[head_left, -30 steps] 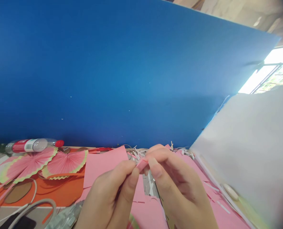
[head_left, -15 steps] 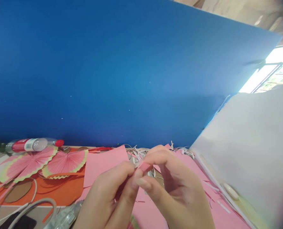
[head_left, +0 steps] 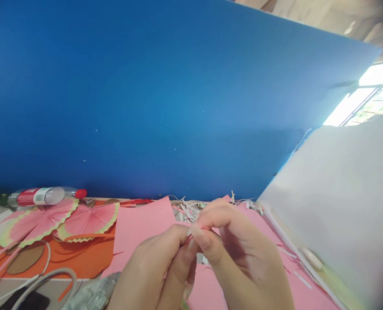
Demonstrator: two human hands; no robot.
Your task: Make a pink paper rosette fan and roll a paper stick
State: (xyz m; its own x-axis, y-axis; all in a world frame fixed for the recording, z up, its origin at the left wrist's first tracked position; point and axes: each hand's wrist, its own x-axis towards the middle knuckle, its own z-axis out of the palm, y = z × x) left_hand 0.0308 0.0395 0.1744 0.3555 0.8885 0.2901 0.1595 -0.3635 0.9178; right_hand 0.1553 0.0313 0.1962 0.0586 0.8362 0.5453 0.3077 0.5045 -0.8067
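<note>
My left hand (head_left: pixel 160 265) and my right hand (head_left: pixel 239 252) meet at the bottom centre, fingertips touching. Between the pinched fingers and thumbs is a small piece of pink paper (head_left: pixel 205 228), mostly covered by the fingertips. Pink sheets (head_left: pixel 142 219) lie behind and under both hands. Just beyond the fingers sits a heap of thin white paper strips (head_left: pixel 188 211).
Pleated pink fans (head_left: pixel 92 219) rest on orange paper (head_left: pixel 94 258) at left, beneath a red-capped plastic bottle (head_left: pixel 51 196). A crumpled clear bag (head_left: pixel 92 295) is beside my left hand. A blue panel (head_left: pixel 152 94) stands behind; a white panel (head_left: pixel 346 185) is at right.
The right thumb has moved up over the pink piece, which shows less than before. The left hand has shifted slightly right, and its fingertips have closed in on the right ones.
</note>
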